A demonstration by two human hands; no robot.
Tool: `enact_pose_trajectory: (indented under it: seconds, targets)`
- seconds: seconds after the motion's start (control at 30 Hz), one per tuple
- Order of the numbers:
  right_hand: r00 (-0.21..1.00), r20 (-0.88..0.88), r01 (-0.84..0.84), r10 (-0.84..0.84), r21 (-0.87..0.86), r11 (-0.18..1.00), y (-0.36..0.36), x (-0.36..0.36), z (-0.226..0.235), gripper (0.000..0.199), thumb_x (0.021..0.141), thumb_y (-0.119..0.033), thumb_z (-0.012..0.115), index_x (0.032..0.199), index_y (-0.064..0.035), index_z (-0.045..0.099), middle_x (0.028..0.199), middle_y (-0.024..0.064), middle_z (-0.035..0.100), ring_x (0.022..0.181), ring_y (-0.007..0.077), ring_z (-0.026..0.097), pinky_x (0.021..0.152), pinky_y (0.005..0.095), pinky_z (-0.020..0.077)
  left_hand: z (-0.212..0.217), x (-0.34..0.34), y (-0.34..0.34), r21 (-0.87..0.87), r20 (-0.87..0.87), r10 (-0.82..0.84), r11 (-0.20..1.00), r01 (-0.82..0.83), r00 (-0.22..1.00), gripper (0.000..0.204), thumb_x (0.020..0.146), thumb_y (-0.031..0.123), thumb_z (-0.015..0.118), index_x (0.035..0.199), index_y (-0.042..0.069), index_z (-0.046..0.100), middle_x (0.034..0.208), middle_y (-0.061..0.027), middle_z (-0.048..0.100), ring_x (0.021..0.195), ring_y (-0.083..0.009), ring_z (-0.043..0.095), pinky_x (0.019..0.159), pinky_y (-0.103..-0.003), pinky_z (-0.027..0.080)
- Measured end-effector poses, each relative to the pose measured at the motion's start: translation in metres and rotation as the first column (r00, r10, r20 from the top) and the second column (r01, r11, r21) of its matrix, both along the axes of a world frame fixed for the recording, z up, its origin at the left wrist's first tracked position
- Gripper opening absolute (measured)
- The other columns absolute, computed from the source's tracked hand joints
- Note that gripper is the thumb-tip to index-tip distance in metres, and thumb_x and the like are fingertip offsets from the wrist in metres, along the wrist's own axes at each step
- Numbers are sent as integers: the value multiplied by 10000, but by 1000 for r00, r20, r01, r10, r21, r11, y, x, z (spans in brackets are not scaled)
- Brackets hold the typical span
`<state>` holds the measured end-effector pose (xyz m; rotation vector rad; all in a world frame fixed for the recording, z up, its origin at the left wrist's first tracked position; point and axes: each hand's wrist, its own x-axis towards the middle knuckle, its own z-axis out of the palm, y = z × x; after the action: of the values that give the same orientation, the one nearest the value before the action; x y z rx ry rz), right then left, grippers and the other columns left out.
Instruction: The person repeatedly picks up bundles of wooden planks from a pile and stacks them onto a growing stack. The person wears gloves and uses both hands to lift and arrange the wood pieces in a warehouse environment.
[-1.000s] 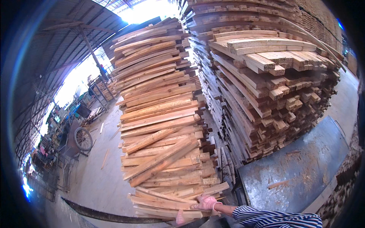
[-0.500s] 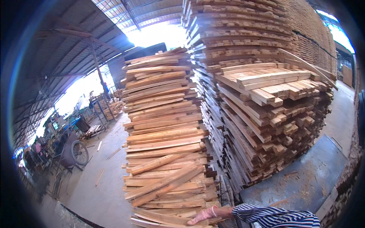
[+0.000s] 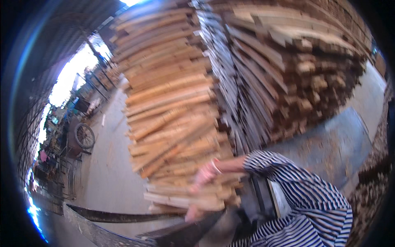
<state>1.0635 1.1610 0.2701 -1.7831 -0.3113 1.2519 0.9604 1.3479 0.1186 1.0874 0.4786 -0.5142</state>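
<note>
A long stack of pale wooden strips runs away from me through the middle of the view. At its near end, my right hand reaches down onto several loose strips; its fingers are smeared by motion. Just below, my left hand is at the near side of the same strips, blurred and partly hidden. Whether either hand grips a strip cannot be made out. One darker strip lies slantwise across the stack in front of my hands.
On the right stands a taller pile of stacked wood, with a metal sheet scattered with wood bits beside it. A cart with a spoked wheel stands at left on the concrete floor. A dark curved edge crosses the lower left.
The view has tipped down and blurred, so the stack sits higher in the picture. My left hand has come into view below the right one, and more of my striped sleeve shows.
</note>
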Motion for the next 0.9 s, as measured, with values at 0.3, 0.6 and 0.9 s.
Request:
enact_pose_trajectory:
  seconds: [0.3, 0.6, 0.9]
  targets:
    - [944, 325, -173, -59, 638, 750, -28, -53, -98, 472, 940, -365, 719, 1290, -51, 686, 1333, 94, 684, 1262, 219, 603, 1087, 360, 462, 15, -46, 56, -161, -12, 129, 978, -129, 992, 611, 1058, 482, 441, 1524, 88, 415, 1659, -139, 309, 1511, -311, 304, 1247, -529, 205]
    - [899, -427, 281, -99, 388, 878, -6, -87, -187, 1114, 736, -399, 905, 1594, -34, 296, 1456, 188, 557, 1295, 272, 562, 1086, 410, 462, 2, -139, 44, -139, -528, 419, 816, -561, 739, 588, 1068, 473, 429, 1517, 93, 422, 1658, -140, 310, 1512, -316, 303, 1251, -547, 201]
    - [955, -297, 99, -1, 316, 944, -7, -104, -100, 1197, 695, -348, 918, 1623, -63, 218, 1460, 227, 538, 1309, 307, 558, 1103, 428, 449, 47, -138, -37, -571, -78, 94, 812, -121, 993, 1064, 880, 841, 425, 1597, 73, 253, 1609, -197, 350, 1462, -403, 378, 1162, -636, 352]
